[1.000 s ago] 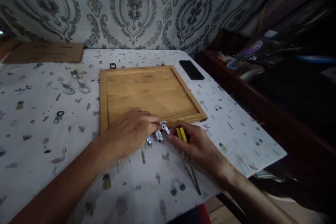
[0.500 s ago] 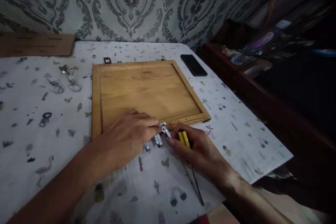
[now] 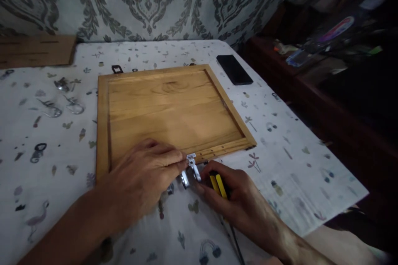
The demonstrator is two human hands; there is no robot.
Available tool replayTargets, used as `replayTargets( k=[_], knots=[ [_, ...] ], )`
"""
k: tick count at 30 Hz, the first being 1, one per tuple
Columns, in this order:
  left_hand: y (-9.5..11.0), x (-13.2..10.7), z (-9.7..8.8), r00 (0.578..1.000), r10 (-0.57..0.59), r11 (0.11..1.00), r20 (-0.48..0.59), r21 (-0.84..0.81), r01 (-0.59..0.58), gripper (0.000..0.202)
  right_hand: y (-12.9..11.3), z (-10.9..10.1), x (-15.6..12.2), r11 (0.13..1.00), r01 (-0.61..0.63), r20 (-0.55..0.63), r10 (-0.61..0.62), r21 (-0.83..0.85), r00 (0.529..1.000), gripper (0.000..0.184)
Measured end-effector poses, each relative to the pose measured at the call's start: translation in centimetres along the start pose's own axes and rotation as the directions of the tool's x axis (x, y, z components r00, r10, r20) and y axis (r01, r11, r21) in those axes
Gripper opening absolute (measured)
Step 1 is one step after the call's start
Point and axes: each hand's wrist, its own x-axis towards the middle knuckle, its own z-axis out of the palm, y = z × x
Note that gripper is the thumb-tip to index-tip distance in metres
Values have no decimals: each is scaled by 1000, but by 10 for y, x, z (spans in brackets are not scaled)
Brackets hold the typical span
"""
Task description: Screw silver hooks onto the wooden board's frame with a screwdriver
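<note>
A framed wooden board lies on the table with several small dark holes along its near rail. My left hand rests over that rail, its thumb and forefinger closed on the plate of a silver metal hook. Beside it another metal hook juts from the near edge, and a further one is partly covered by my left hand. My right hand is closed around a screwdriver with a yellow and black handle, the shaft pointing back toward me. Its thumb and forefinger are close to the hook's curved end; whether they touch it is unclear.
Several loose metal hooks lie on the patterned tablecloth to the left. A black phone is beyond the board's right side. Cardboard lies at the far left. A plastic bottle and clutter sit on dark furniture at the right.
The camera view has shifted slightly. My right thumb and forefinger have slid down along the hook toward its curved end. My left hand keeps its hold at the rail.
</note>
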Motion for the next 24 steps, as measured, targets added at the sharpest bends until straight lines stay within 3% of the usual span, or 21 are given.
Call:
replayTargets(
  k=[11, 16, 24],
  knots=[
    [2, -7, -1, 998, 13, 1000, -55, -3, -13, 31, -5, 1, 5, 997, -67, 29, 66, 26, 997, 16],
    [4, -5, 1, 995, 5, 999, -96, 49, 0, 33, -4, 4, 3, 992, -105, 94, 99, 67, 991, 17],
    [5, -4, 0, 995, 15, 998, -103, 56, -9, 32, -2, 4, 2, 992, -124, 105, 122, 6, 987, 23]
  ],
)
